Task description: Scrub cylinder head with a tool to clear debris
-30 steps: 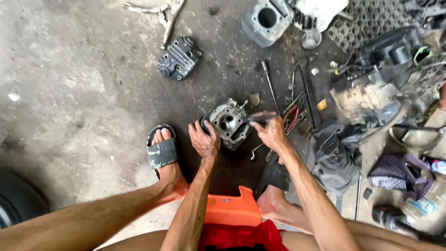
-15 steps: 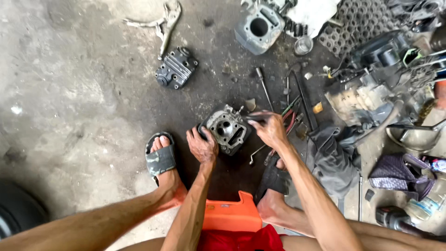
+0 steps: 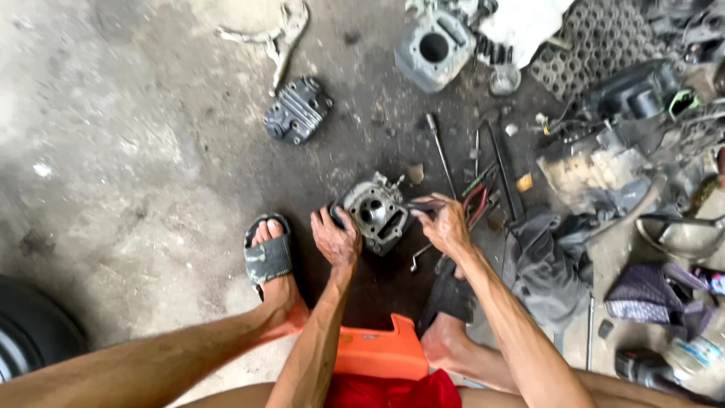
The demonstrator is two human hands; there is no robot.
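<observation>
the cylinder head (image 3: 375, 214) sat on the oily floor (image 3: 151, 151) just ahead of the person's knees, between both hands. the left hand (image 3: 336, 238) was closed over its left edge, gripping and steadying it. the right hand (image 3: 445, 223) was pinched narrow around a thin dark tool (image 3: 423, 205) whose tip met the head's right side; what kind of tool could not be told.

to do this step well, i judged the left hand should press the head firmly down so it could not spin or skid on the greasy floor, while the right kept the tool square to the spot it worked on and pushed with a short, controlled force. a slip there could gouge the metal or jab the left hand's fingers, so the fingers were best kept off the tool's line.

a finned cover (image 3: 297, 110) lay farther off to the upper left, a cylinder block (image 3: 433, 50) beyond it, and a long rod (image 3: 440, 154) and pliers (image 3: 477, 202) just right of the head. the left foot in a sandal (image 3: 267, 254) rested near the left hand.

against the earlier frames, the hands and head kept the same hold; only the view had drifted, so the floor parts sat a little differently in frame.
</observation>
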